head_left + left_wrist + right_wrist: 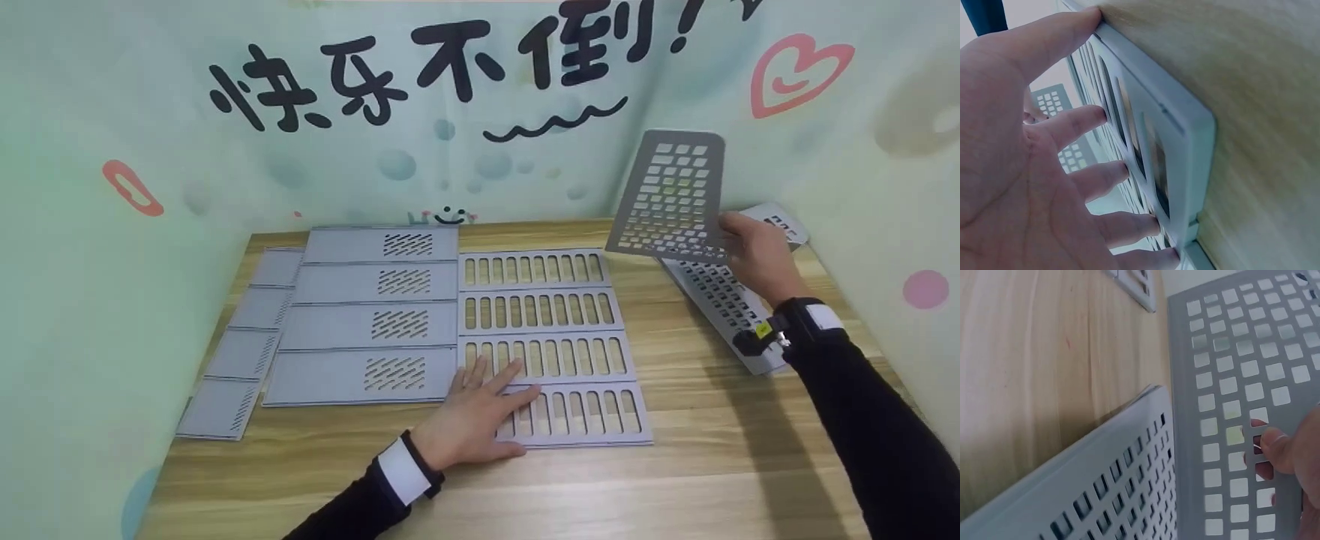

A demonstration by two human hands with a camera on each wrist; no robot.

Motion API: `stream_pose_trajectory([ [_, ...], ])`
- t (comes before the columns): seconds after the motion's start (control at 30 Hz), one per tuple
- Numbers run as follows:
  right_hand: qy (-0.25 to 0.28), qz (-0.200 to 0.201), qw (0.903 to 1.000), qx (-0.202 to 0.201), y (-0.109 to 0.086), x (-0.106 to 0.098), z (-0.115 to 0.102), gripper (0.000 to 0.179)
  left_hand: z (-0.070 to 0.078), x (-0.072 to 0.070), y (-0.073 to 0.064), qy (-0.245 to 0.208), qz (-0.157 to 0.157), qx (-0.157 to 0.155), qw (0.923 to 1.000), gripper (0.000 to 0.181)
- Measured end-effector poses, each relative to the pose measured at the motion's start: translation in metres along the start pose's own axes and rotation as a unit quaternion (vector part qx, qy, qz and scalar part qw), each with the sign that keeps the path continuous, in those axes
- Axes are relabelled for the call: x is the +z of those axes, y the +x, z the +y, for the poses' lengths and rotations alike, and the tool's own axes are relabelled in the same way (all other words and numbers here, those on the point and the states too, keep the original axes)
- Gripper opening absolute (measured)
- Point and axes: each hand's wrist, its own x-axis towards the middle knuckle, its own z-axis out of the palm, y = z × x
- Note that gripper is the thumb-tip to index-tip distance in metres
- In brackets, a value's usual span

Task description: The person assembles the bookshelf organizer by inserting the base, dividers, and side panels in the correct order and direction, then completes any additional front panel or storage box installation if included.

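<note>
Over the right side of the table (pixel 600 491), the right hand (pixel 765 255) holds up a plate (pixel 673 196), tilted and clear of the wood, above similar plates (pixel 724 298) lying below it. Its thumb presses one face near the long edge; its fingers are behind, tips showing through the holes. The left hand (pixel 476 416) has hold of nothing: fingers spread, tips resting on the slotted panels (pixel 570 384). The plate should handle as light and stiff, since it stays flat when gripped at one side, though the view is too soft to tell plastic from metal. The thin bars between holes look its weakest part; the solid margin seems the better place to grip. Its smooth face might slip under a loose pinch.
</note>
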Motion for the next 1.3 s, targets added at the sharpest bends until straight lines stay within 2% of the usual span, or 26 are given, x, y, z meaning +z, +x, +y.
stream_pose_trajectory([
  [0.23, -0.012, 0.000, 0.9998, 0.013, 0.010, 0.009, 0.005, 0.038, 0.000, 0.001, 0.000, -0.004, -0.009, -0.002, 1.0000, 0.081],
  [0.47, -0.025, 0.006, 0.9997, -0.006, 0.014, 0.012, 0.007, 0.036, 0.000, 0.003, -0.002, -0.008, -0.003, 0.001, 1.0000, 0.081],
  [0.7, -0.021, -0.021, 0.9992, 0.025, 0.019, 0.012, 0.007, 0.047, -0.001, 0.003, -0.002, -0.006, 0.001, 0.004, 1.0000, 0.080],
  [0.97, -0.034, -0.019, 0.9992, 0.004, 0.022, 0.015, 0.011, 0.037, -0.002, 0.002, -0.001, -0.008, -0.006, 0.001, 1.0000, 0.078],
  [1.3, -0.019, -0.027, 0.9993, 0.015, 0.027, 0.016, 0.012, 0.035, -0.002, 0.002, -0.001, -0.004, -0.009, -0.006, 0.9999, 0.079],
])
